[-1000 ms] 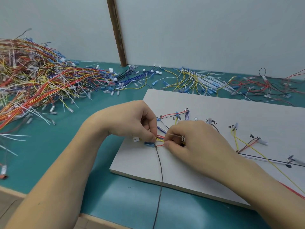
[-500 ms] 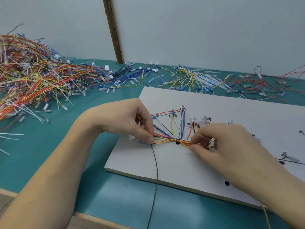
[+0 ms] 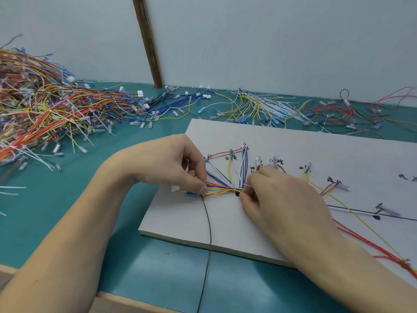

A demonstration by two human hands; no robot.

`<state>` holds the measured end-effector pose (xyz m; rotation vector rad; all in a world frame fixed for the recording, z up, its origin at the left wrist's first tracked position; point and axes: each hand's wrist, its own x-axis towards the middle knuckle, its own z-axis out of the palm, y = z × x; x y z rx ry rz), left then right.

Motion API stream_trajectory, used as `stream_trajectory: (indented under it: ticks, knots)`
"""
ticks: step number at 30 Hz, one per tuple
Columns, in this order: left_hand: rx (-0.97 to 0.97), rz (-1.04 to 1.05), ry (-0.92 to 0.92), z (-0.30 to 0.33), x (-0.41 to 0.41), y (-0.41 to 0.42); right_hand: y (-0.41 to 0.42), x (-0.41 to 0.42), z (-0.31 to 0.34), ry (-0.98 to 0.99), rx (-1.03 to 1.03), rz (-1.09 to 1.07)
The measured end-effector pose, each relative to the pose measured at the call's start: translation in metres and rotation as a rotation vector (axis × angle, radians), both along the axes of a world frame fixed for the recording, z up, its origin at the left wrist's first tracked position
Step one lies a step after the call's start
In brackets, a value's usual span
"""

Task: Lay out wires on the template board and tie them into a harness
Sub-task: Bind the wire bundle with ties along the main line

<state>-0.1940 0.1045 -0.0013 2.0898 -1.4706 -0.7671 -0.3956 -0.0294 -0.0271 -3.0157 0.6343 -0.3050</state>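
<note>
A white template board lies on the teal table with handwritten marks and pegs. Coloured wires fan out from the pegs and gather into one bundle near the board's left part. My left hand pinches the bundle's left end against the board, beside a blue connector. My right hand pinches a thin white cable tie that wraps the bundle at its gathering point. A dark wire hangs from the bundle over the board's front edge. Yellow and red wires trail right under my right forearm.
A big heap of finished harnesses covers the table's left. Loose blue, yellow, white and red wires with connectors lie along the back wall. A brown wooden strip leans on the wall. The table's wooden front edge runs below.
My right hand moved back left along the bundle to the gathering point and now holds the white tie there. My left hand kept its pinch on the bundle's left end.
</note>
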Motion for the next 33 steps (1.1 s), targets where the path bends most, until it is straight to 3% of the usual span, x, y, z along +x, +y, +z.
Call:
stream_trajectory:
  ticks: [15,20,23,25,29,33]
  knots:
    - [-0.060,0.059,-0.108,-0.008,-0.008,-0.010,0.000,-0.006,0.014,0.063,0.144,-0.038]
    - [-0.078,0.082,-0.127,-0.010,-0.011,-0.013,0.007,-0.003,0.018,0.171,0.077,-0.100]
    - [-0.075,0.087,-0.131,-0.010,-0.012,-0.014,0.010,-0.002,0.016,0.134,0.091,-0.076]
    - [-0.073,0.085,-0.130,-0.010,-0.012,-0.013,0.002,-0.007,0.020,0.089,0.247,-0.024]
    - [-0.072,0.082,-0.125,-0.011,-0.011,-0.013,-0.021,-0.017,0.040,0.028,0.950,0.054]
    - [-0.069,0.073,-0.126,-0.011,-0.011,-0.013,-0.027,-0.032,0.042,-0.022,1.436,0.047]
